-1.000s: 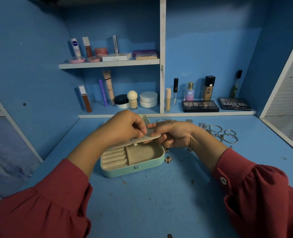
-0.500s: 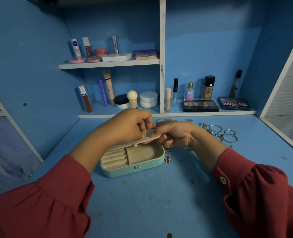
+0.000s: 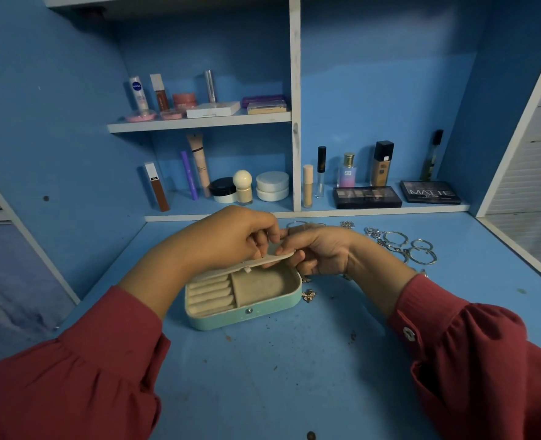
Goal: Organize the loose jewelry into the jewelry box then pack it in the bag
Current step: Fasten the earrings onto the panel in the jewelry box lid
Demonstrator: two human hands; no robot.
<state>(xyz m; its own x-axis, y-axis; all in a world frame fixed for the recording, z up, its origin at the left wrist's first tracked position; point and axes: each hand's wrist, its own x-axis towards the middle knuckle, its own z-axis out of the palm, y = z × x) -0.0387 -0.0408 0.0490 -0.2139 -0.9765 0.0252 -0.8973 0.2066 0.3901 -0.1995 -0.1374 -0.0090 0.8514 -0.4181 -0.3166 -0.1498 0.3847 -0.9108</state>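
two red sleeves (image 3: 72, 385) framed the near edge of the blue table (image 3: 288, 376); just ahead of them, under both hands, a mint-green jewelry box (image 3: 243, 315) sat on the table with its beige lining showing, ring rolls on the side beneath the left hand and an open compartment beneath the right; a flat beige flap (image 3: 263, 263) stood tilted over the back of the box, and both hands met at its upper edge; the left hand (image 3: 231, 239) had its fingers curled and pinched the flap from above; the right hand (image 3: 320, 249) had thumb and fingers curled against the flap's end, pinching it too, though whether something small lay between those fingertips could not be told; a small butterfly charm (image 3: 309, 295) lay on the table just beside the box's right end, below the right hand; farther out, to the right of the right hand, a tangle of silver bangles and chains (image 3: 402, 246) lay loose on the table; behind both hands, a lower shelf (image 3: 374, 212) carried bottles, jars and two dark palettes (image 3: 367, 196); above the left hand, a higher shelf (image 3: 199, 123) held tubes and flat boxes.
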